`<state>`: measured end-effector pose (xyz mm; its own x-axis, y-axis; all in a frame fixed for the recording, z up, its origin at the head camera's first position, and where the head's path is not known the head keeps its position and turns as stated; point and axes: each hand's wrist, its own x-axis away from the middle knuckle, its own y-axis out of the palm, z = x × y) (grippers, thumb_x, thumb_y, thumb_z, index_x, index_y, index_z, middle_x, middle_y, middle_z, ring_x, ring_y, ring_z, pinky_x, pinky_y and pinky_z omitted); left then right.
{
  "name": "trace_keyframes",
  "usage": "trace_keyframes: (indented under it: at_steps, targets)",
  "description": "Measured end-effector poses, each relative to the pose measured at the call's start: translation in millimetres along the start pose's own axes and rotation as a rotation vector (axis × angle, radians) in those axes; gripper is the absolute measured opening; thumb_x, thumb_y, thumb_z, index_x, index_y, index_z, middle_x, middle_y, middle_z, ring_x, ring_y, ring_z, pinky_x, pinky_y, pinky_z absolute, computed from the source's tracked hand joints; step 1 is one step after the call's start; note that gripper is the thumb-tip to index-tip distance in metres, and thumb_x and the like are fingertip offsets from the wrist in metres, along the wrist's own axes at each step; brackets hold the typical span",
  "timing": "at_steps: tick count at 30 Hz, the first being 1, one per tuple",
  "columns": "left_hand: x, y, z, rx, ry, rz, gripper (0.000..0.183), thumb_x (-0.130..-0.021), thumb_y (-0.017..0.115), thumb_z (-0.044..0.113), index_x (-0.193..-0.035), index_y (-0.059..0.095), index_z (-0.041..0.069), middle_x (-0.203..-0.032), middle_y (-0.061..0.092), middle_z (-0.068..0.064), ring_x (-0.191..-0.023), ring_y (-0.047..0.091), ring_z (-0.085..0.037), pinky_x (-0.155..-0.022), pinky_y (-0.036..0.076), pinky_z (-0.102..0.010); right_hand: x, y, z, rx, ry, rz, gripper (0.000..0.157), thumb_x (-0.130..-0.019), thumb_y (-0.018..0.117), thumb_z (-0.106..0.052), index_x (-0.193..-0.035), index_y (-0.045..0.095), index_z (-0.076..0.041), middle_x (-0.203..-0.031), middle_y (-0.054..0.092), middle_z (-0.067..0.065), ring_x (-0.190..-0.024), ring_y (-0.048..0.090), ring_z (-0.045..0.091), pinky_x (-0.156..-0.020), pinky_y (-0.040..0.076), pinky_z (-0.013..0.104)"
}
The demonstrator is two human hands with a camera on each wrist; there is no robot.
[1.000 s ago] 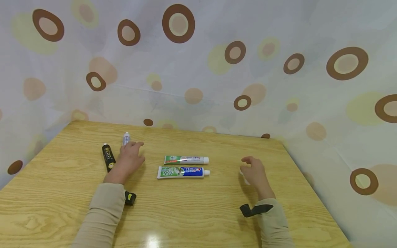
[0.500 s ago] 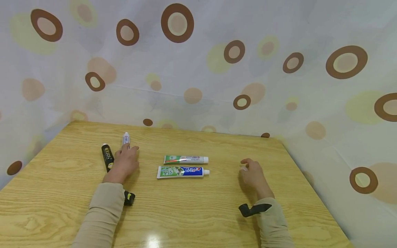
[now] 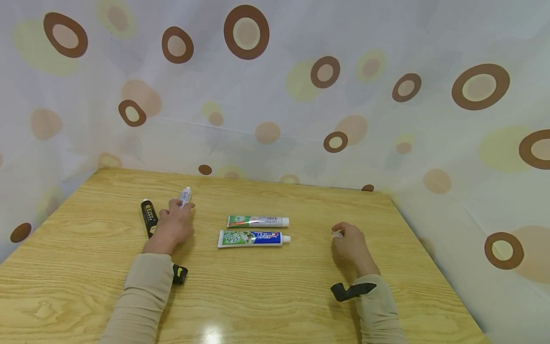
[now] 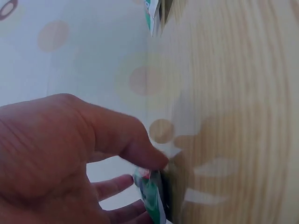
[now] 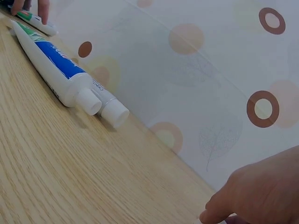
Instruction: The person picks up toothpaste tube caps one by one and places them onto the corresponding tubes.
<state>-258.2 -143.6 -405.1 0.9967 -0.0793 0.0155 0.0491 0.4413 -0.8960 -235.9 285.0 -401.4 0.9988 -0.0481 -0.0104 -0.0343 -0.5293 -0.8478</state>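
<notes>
At the table's left side my left hand (image 3: 174, 228) pinches a slim white-and-green toothpaste tube (image 3: 185, 196) between thumb and fingers. Its white cap points to the back; in the left wrist view the green end of the tube (image 4: 150, 193) shows under the thumb. Just left of that hand lies a black toothpaste tube (image 3: 149, 215), its lower part hidden by the hand. My right hand (image 3: 351, 243), at the right side, curls thumb and forefinger round a small white thing (image 3: 338, 234). Most of it is covered, and I cannot tell its kind.
Between the hands lie two toothpaste tubes side by side, caps to the right: a green-and-silver one (image 3: 258, 221) behind and a blue-and-green one (image 3: 251, 239) in front. The wooden table (image 3: 258, 296) meets a dotted cloth wall (image 3: 275, 157) at the back.
My left hand has come down onto the slim tube and grips it; the tube's cap end has swung to the right. The right hand's fingers have closed in slightly round the white thing.
</notes>
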Motion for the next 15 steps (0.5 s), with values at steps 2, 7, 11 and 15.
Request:
trace_keyframes:
  at_steps: [2,7,11,15]
  targets:
    - [0.0,0.3,0.3,-0.001,-0.008,-0.002,0.056,-0.092,0.054,0.004,-0.145,0.04,-0.001,-0.146,0.024,-0.038,-0.116,0.038,-0.06,-0.092,0.041,-0.063,0.3,0.1,-0.1,-0.003,-0.002,-0.001,0.03,-0.094,0.048,-0.003,-0.118,0.063,0.007,-0.107,0.066,0.025,-0.088,0.061,0.031,-0.077,0.05,0.044]
    - [0.0,1.3,0.9,-0.015,-0.015,0.006,0.049,-0.096,0.051,0.007,-0.143,0.041,-0.003,-0.131,0.037,-0.043,-0.112,0.041,-0.058,-0.089,0.041,-0.062,0.2,-0.1,-0.2,-0.016,-0.013,-0.005,0.028,-0.095,0.05,-0.004,-0.116,0.064,0.007,-0.106,0.066,0.025,-0.089,0.062,0.032,-0.078,0.051,0.045]
    - [0.2,1.7,1.4,-0.018,-0.008,0.007,0.047,-0.097,0.044,0.003,-0.143,0.041,-0.002,-0.121,0.044,-0.043,-0.106,0.043,-0.056,-0.085,0.042,-0.06,0.4,0.0,-0.3,-0.018,-0.018,-0.006,0.027,-0.094,0.052,-0.004,-0.116,0.064,0.007,-0.107,0.065,0.025,-0.092,0.062,0.033,-0.082,0.051,0.047]
    - [0.3,1.1,3.1,-0.002,-0.014,-0.007,0.05,-0.096,0.045,0.002,-0.146,0.038,0.0,-0.121,0.045,-0.042,-0.106,0.044,-0.054,-0.083,0.042,-0.06,0.6,0.3,-0.8,-0.009,-0.019,-0.007,0.027,-0.094,0.051,-0.004,-0.116,0.064,0.007,-0.108,0.066,0.025,-0.093,0.062,0.033,-0.082,0.05,0.048]
